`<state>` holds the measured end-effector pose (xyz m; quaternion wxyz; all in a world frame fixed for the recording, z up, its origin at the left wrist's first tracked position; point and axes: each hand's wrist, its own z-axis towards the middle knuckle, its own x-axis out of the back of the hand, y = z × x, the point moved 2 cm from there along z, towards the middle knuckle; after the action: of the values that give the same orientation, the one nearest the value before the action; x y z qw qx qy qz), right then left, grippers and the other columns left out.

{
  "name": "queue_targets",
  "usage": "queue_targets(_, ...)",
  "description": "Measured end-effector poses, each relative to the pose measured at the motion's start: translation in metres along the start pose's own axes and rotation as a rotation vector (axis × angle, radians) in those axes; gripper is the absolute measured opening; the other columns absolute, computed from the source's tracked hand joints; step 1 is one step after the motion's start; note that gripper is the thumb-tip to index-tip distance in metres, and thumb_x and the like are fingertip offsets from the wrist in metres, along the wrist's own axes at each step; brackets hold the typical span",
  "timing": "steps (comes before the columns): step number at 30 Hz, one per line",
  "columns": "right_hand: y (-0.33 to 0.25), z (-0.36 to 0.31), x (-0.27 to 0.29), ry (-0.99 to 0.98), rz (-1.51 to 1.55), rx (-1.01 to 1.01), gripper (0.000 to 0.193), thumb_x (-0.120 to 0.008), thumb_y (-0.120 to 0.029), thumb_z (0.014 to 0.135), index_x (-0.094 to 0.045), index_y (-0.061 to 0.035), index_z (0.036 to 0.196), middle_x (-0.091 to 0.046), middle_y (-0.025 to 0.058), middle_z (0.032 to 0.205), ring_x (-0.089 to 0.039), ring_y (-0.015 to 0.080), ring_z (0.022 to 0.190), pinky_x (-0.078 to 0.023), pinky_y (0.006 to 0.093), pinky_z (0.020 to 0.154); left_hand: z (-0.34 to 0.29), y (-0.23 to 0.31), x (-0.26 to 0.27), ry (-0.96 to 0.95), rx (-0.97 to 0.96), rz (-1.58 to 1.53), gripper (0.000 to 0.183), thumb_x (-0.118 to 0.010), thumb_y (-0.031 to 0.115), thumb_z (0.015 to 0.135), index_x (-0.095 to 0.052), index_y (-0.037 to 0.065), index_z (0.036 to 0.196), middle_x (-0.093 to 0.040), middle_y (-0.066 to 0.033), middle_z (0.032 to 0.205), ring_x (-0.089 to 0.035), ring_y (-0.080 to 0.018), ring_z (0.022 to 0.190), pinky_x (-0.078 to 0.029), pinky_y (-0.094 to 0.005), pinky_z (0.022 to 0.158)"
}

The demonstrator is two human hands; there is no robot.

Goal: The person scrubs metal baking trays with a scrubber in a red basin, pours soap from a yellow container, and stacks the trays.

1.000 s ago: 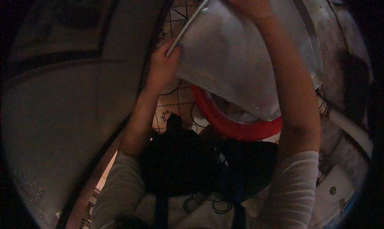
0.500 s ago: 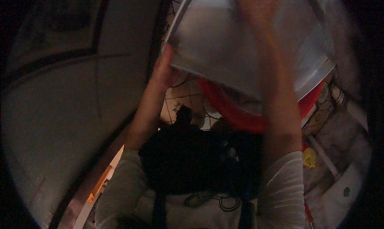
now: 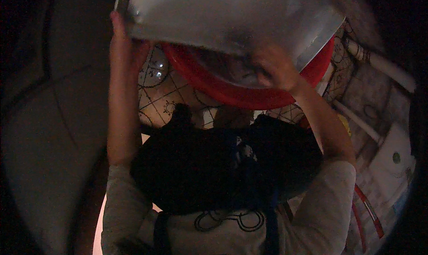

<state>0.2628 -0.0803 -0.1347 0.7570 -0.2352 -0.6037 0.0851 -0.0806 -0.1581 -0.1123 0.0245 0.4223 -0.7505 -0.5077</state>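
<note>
A large, pale grey tray-like piece (image 3: pixel 200 14) with a raised rim hangs tilted over a red basin (image 3: pixel 249 97). My left hand (image 3: pixel 125 41) is closed on its left edge, with the thumb along the rim. At the near edge, my right hand (image 3: pixel 276 70) has its fingers curled, and something dark shows by the fingertips. Blur and dim light hide what that is. The basin's inside is mostly covered by the grey piece, with only its near rim and a dark, glinting strip visible.
Patterned floor tiles (image 3: pixel 156 106) lie below the basin. A pale panel (image 3: pixel 394 152) and light pipes (image 3: pixel 381 68) are at the right, with a yellow thing (image 3: pixel 345 125) and a red-tipped stick (image 3: pixel 370 210) nearby. A big dull surface (image 3: pixel 35 166) fills the left.
My right hand has come down from the upper part of the grey piece to its near edge. The piece, my left hand and the basin now appear farther left and higher in view.
</note>
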Motion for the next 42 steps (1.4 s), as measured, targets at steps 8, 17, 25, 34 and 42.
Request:
queue_targets(8,0.014,-0.122,-0.048,-0.678,-0.403,-0.526,0.026,-0.059,-0.020,0.078,-0.066,-0.0084,0.100,-0.063,0.0103,0.102,-0.057,0.0302,0.102,-0.041,0.0465,0.089,0.015,0.001,-0.038,-0.060,-0.055,0.158,0.063,-0.055,0.044,0.091,-0.040,-0.002,0.132,-0.049,-0.0189,0.128,-0.053,-0.0336,0.114,-0.046,-0.0494,0.094)
queue_targets(17,0.006,-0.071,-0.089,-0.687,-0.606,-1.038,0.027,-0.052,-0.026,0.081,-0.071,-0.0128,0.096,-0.066,0.0122,0.102,-0.058,0.0316,0.102,-0.019,0.0747,0.091,0.011,-0.058,-0.013,-0.371,0.205,0.147,0.076,-0.053,0.058,0.087,-0.034,0.005,0.138,-0.048,-0.0121,0.132,-0.050,-0.0296,0.118,-0.045,-0.0464,0.096)
queue_targets(25,0.019,-0.078,-0.071,-0.494,-0.077,-0.972,0.036,-0.046,-0.027,0.089,-0.062,-0.0036,0.112,-0.064,0.0214,0.103,-0.061,0.0339,0.102,-0.037,0.0521,0.097,0.008,-0.052,-0.009,-0.409,0.142,-0.422,0.068,-0.042,0.065,0.088,-0.044,0.013,0.131,-0.057,-0.0079,0.122,-0.050,-0.0260,0.116,-0.035,-0.0485,0.101)
queue_targets(34,-0.041,0.159,0.052,0.302,0.105,-0.401,0.041,-0.059,-0.034,0.080,-0.062,-0.0012,0.105,-0.063,0.0195,0.101,-0.061,0.0369,0.093,-0.048,0.0449,0.084,0.035,-0.125,-0.017,-0.279,0.438,-0.393,0.058,-0.044,0.058,0.089,-0.051,0.014,0.126,-0.059,-0.0057,0.118,-0.051,-0.0261,0.113,-0.041,-0.0469,0.095)
queue_targets(42,-0.078,0.212,-0.039,0.349,0.034,-0.544,0.027,-0.056,-0.021,0.081,-0.063,-0.0045,0.101,-0.062,0.0187,0.096,-0.058,0.0389,0.092,-0.046,0.0461,0.084,0.011,-0.006,-0.014,-0.079,0.072,-0.100,0.053,-0.049,0.045,0.094,-0.046,0.007,0.130,-0.051,-0.0096,0.127,-0.052,-0.0261,0.112,-0.044,-0.0448,0.093)
